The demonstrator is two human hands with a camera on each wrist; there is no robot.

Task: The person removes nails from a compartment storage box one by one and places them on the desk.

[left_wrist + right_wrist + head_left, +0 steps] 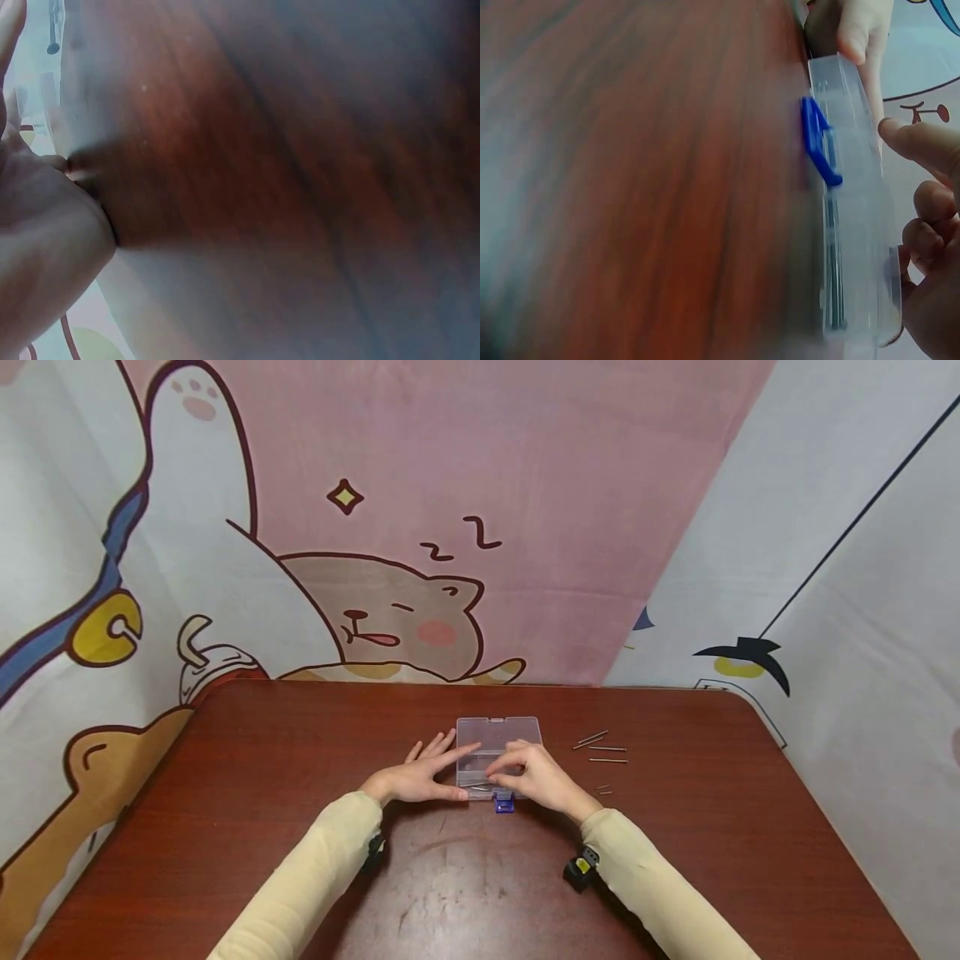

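A clear plastic box (472,763) with compartments stands on the table, its lid (498,731) laid back and a blue latch (505,802) at its front. Thin metal rods (835,270) lie inside along the front wall. My left hand (417,779) rests at the left side with fingers spread, its thumb at the front left corner and index finger reaching over the box. Over the right half is my right hand (534,773), thumb and index finger brought together above the front compartments, other fingers curled. I cannot tell whether its fingertips hold anything.
Right of the box, several thin nail-like metal pieces (607,761) lie on the brown table (697,827). Smaller ones (604,792) lie nearer the front. A printed cloth (562,527) hangs behind the table and along its sides.
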